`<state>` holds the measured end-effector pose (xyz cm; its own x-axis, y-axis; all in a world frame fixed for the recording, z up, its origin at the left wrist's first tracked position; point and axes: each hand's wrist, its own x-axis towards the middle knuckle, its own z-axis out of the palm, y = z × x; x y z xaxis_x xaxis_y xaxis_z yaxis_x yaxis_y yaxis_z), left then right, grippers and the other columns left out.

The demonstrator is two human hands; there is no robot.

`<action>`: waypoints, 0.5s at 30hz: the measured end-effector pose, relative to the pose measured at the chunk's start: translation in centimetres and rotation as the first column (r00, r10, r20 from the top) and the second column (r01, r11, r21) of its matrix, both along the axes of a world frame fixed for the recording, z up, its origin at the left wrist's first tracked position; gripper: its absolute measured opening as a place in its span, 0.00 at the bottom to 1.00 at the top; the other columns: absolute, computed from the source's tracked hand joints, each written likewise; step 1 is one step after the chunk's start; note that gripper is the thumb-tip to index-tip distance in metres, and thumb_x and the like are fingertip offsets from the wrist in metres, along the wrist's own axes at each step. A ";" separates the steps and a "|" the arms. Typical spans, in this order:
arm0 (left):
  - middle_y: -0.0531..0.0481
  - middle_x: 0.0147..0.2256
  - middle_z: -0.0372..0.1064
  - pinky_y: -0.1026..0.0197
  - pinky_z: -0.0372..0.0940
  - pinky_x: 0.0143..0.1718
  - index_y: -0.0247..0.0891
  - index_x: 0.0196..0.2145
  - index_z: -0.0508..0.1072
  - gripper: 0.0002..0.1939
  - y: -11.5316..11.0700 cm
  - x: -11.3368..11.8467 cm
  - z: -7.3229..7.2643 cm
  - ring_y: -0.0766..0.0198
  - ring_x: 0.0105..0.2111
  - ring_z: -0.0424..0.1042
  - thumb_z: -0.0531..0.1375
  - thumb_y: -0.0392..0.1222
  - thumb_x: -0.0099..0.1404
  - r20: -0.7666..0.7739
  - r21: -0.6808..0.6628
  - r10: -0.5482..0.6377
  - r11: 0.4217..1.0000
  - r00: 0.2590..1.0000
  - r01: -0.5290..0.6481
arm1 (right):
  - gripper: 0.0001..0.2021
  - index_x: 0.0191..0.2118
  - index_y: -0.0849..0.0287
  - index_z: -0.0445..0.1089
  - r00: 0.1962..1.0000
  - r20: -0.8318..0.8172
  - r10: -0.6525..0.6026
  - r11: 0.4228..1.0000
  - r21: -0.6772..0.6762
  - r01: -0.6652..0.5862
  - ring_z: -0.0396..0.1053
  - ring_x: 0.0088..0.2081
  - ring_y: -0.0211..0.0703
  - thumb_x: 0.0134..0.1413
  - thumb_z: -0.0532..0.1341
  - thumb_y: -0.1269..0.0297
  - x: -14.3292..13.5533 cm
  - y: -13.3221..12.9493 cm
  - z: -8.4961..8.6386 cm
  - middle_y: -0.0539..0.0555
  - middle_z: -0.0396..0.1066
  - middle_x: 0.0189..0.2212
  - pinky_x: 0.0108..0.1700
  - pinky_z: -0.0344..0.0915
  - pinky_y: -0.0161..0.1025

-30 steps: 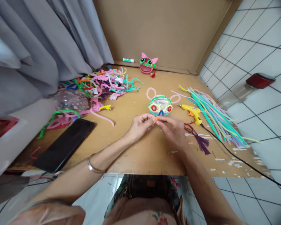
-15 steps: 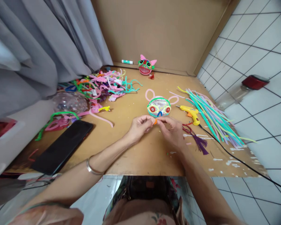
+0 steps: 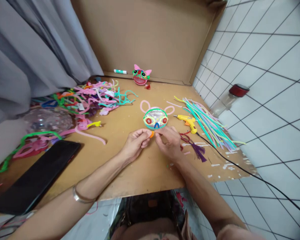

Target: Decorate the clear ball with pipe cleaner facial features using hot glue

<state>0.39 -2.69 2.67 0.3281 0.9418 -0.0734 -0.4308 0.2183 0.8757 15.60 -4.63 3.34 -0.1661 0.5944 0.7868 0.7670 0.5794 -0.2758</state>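
My left hand [image 3: 136,144] pinches a small curved orange pipe cleaner piece [image 3: 152,134] between thumb and forefinger. Closed at the other end of that piece is my right hand [image 3: 169,142], fingertips pressed together. Just beyond my fingers lies an animal face [image 3: 156,114] on a clear base, with a green outline, pink loop ears, yellow-ringed red eyes and a blue nose. A yellow glue gun [image 3: 188,122] rests to the right, its nozzle toward the face. Near my right wrist is a purple tassel [image 3: 198,151] with a dark red cord.
Loose pipe cleaners [image 3: 97,96] pile up at the back left, near a clear dome [image 3: 48,120]. A phone [image 3: 37,176] lies front left. Straight pipe cleaners [image 3: 207,123] lie right, crossed by the black cable [image 3: 230,163]. A finished-looking face [image 3: 140,76] and a glue stick [image 3: 120,71] stand behind.
The camera view has turned right, so everything sits further left in the picture. My hands have parted slightly, showing more of the orange piece, and my right fingers have shifted.
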 end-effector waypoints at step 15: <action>0.59 0.17 0.56 0.69 0.41 0.18 0.32 0.25 0.71 0.21 0.3 0.0 -0.2 0.78 0.16 0.49 0.72 0.51 0.43 -0.023 -0.007 0.074 0.997 0.997 -0.074 | 0.29 0.49 0.76 0.69 0.512 0.521 -0.683 0.281 -0.459 0.843 0.73 0.45 0.63 0.58 0.55 0.50 10.4 5.4 -0.3 0.76 0.72 0.42 0.44 0.67 0.52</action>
